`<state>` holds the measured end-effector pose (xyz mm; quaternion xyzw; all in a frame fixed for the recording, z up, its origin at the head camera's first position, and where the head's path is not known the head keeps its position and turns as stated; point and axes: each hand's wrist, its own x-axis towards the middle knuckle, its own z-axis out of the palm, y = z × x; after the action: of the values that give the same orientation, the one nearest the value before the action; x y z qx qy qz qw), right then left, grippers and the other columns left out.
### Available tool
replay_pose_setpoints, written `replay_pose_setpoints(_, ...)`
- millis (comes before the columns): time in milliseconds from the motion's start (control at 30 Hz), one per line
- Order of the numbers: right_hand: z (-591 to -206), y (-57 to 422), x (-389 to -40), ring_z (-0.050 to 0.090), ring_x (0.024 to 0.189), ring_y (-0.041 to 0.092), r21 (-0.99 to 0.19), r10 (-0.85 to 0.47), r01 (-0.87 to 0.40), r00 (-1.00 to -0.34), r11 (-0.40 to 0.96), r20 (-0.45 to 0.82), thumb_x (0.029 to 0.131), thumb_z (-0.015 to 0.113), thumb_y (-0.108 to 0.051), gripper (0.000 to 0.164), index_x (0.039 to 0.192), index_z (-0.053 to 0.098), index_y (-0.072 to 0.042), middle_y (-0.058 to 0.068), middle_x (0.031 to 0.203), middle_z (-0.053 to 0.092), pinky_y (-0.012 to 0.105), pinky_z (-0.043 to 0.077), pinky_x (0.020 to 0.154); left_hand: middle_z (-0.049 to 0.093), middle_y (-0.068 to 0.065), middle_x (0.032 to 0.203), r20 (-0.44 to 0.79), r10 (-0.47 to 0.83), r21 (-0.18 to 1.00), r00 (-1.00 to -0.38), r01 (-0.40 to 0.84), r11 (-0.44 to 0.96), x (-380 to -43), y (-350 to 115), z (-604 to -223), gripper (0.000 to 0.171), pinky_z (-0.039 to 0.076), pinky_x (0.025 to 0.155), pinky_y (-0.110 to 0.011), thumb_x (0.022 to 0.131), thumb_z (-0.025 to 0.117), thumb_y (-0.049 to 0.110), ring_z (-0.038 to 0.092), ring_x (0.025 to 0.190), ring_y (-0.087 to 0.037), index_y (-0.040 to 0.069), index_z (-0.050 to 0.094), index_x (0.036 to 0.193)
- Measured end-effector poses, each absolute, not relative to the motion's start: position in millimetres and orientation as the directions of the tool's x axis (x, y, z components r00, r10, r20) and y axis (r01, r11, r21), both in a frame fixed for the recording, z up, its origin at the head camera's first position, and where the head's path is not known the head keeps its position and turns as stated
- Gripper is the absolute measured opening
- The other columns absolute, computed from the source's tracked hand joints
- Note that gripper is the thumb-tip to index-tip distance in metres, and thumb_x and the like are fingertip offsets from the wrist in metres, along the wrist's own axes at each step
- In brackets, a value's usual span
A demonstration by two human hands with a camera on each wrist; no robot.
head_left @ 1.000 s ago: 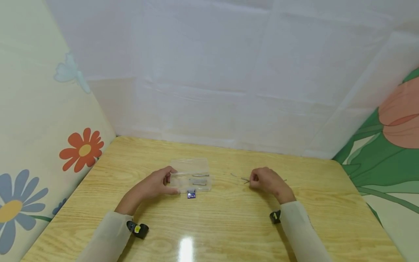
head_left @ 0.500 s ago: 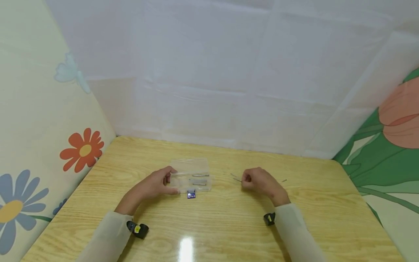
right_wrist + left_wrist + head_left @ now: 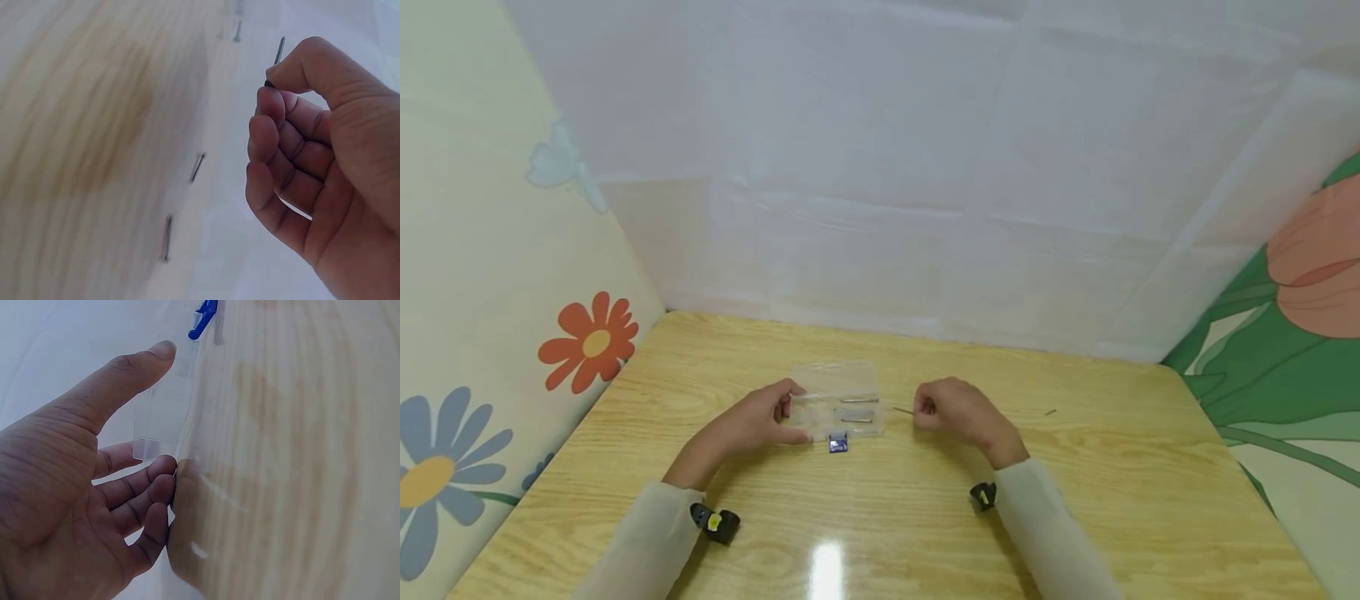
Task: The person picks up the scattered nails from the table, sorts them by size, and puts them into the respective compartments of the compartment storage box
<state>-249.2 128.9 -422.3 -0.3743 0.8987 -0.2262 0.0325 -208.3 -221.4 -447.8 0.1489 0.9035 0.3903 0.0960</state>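
A clear plastic box (image 3: 812, 410) lies with its lid (image 3: 835, 375) raised at the back and several nails (image 3: 857, 401) inside its right part. My left hand (image 3: 760, 425) holds the box's left end, thumb along the front and fingers behind; the left wrist view shows the curled fingertips (image 3: 164, 465) at the box's corner. Just right of the box, my right hand (image 3: 962, 412) pinches a thin nail (image 3: 279, 53) between thumb and forefinger, its point toward the box. The nail's dark head end shows at the pinch in the right wrist view.
A blue latch (image 3: 838, 442) sticks out at the box's front. One loose nail (image 3: 1050, 412) lies to the right on the wooden table (image 3: 880, 517); the right wrist view shows two loose nails, including a lower one (image 3: 167, 239). A white sheet (image 3: 880, 208) hangs behind.
My right hand has moved left across the table toward the box, carrying the nail. My left hand and the box have stayed where they were.
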Motion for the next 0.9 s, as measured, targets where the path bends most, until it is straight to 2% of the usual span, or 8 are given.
replay_pose_setpoints(633, -411.3, 75.0, -242.9, 0.051, 0.066, 0.008, -0.334, -0.69, -0.667, -0.721, 0.666, 0.065, 0.088, 0.067, -0.012, 0.006, 0.085, 0.068, -0.017, -0.01, 0.076, 0.059, 0.028, 0.046, 0.063, 0.05, -0.007, 0.093, -0.057, 0.359, 0.739, -0.932, 0.202, 0.642, -210.7, -220.1, -447.3, 0.069, 0.041, 0.073, -0.038, 0.081, 0.091, 0.029, 0.046, 0.084, -0.022, -0.003, 0.056, 0.132)
replay_pose_setpoints(900, -411.3, 64.1, -244.3, 0.05, 0.065, 0.007, -0.312, -0.693, -0.667, -0.72, 0.676, 0.038, 0.085, 0.069, -0.01, 0.011, 0.082, 0.066, -0.02, -0.011, 0.074, 0.058, 0.026, 0.044, 0.062, 0.05, -0.007, 0.094, -0.065, 0.356, 0.747, -0.932, 0.191, 0.637, -209.5, -220.9, -447.4, 0.071, 0.041, 0.072, -0.037, 0.082, 0.09, 0.03, 0.046, 0.083, -0.022, -0.004, 0.055, 0.133)
